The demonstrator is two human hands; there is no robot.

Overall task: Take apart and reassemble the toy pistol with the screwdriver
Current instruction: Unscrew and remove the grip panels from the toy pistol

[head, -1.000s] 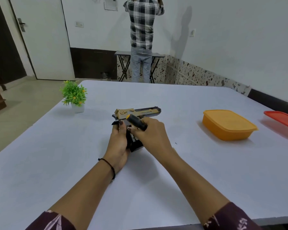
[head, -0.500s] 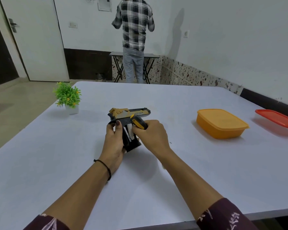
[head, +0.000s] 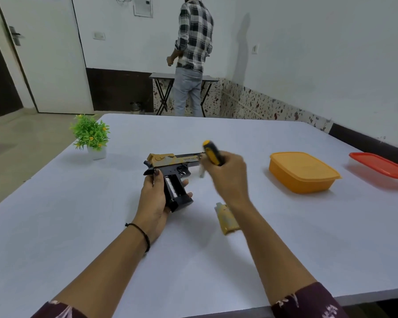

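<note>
The toy pistol (head: 170,166), black with a gold slide, lies on its side on the white table (head: 78,226), barrel pointing right. My left hand (head: 155,196) grips its black handle, where the side stands uncovered and a silvery part shows inside. A gold grip panel (head: 226,218) lies loose on the table below my right wrist. My right hand (head: 225,177) holds the yellow-and-black screwdriver (head: 211,154) by its handle, lifted to the right of the pistol; its shaft is blurred.
An orange lidded box (head: 303,172) and a red-lidded container (head: 379,167) sit at the right. A small potted plant (head: 91,136) stands at the left. A person in a checked shirt (head: 193,53) stands by a folding table near the far wall.
My right hand has pulled the screwdriver away from the pistol's handle to the right. The gold grip panel has come off and now lies on the table.
</note>
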